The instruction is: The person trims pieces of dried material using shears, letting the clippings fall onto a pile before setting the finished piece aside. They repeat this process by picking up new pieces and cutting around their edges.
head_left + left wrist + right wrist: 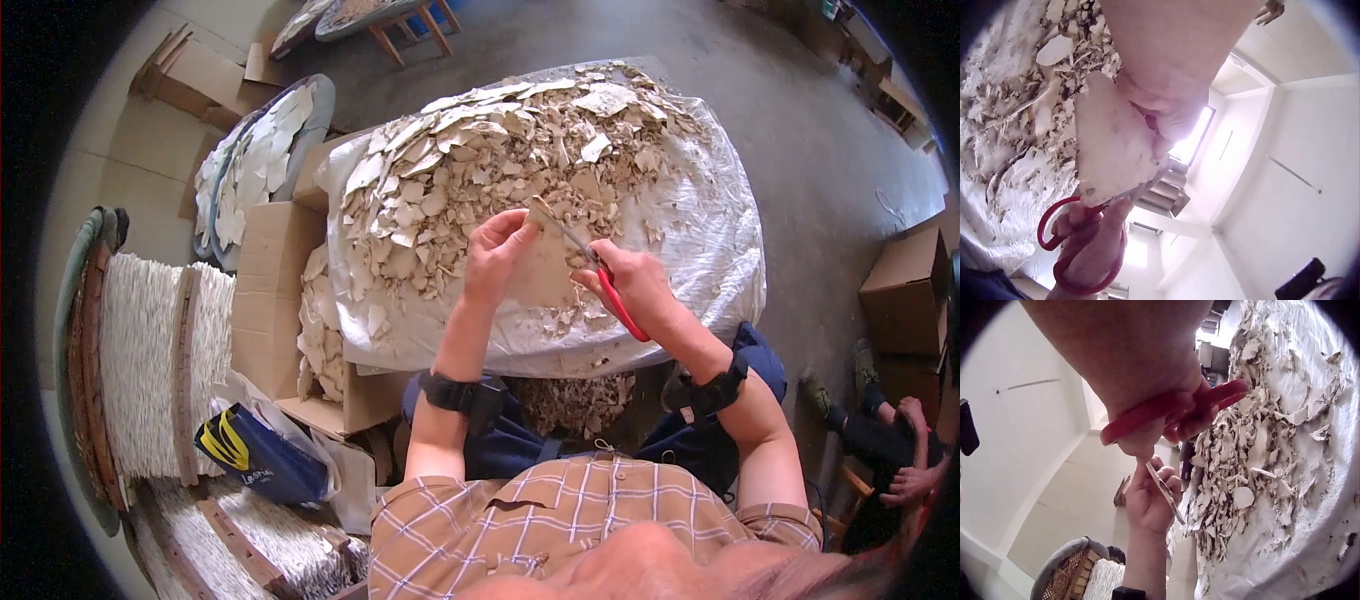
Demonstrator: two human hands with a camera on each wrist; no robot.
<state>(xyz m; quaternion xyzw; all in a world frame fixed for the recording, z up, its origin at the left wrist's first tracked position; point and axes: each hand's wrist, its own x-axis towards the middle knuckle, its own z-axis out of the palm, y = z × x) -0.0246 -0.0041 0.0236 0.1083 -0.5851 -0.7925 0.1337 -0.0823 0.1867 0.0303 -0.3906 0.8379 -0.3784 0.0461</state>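
Note:
My left hand (495, 255) pinches a flat, cream-coloured piece with an uneven outline between thumb and fingers. The left wrist view shows the broad face of this flat piece (1113, 140), with a few small dark specks near its lower corner. Red-handled scissors (618, 302) are in my right hand (640, 282), its fingers through the loops. Their metal blades reach up to the piece close to my left fingertips. In the right wrist view the piece (1165, 492) appears edge-on, and the red handles (1147, 417) cross in front of the right hand.
Under both hands, a white sheet (715, 250) covers a table heaped with broken pale flakes (470, 180). At left stand an open cardboard box (270, 300), stacked white sheets (145, 350) and a blue bag (265, 460). Another person's hands (912, 480) show at right.

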